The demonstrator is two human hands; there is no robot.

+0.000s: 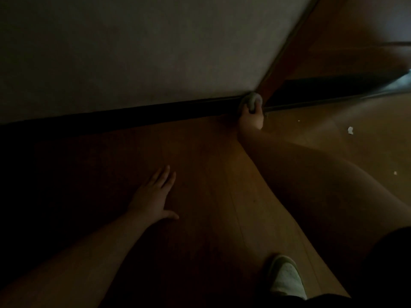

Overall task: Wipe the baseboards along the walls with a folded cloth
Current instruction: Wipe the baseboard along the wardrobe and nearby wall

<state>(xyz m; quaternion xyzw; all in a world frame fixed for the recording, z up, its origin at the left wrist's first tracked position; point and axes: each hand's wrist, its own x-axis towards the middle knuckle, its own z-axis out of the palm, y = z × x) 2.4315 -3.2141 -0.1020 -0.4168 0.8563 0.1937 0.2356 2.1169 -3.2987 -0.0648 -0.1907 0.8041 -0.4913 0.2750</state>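
We are seeing the cloth (250,102), a small greyish wad, being pressed against the dark baseboard (138,114) at the spot where the pale wall (133,52) is meeting a reddish-brown wooden post (295,52). The right hand (250,121) is gripping the cloth, its fingers curling over the wad and holding it to the top of the baseboard, with the bare right forearm stretching back toward the lower right of the view. The baseboard is running as a dark band from the left edge up to that corner, and a darker strip, too dim to make out, is carrying on to the right past the post.

The left hand (155,196) is lying flat on the wooden floor (211,174), well apart from the cloth, with its fingers straight and slightly spread, pointing toward the wall, and holding nothing. Near the bottom of the view we are seeing the toe of a light-coloured shoe (285,278) resting on the floor. Two small white scraps (350,130) are lying on the floor off to the right, one near the right hand's side and a smaller one lower down. The whole scene is very dim, and the left part of the floor is falling into shadow.
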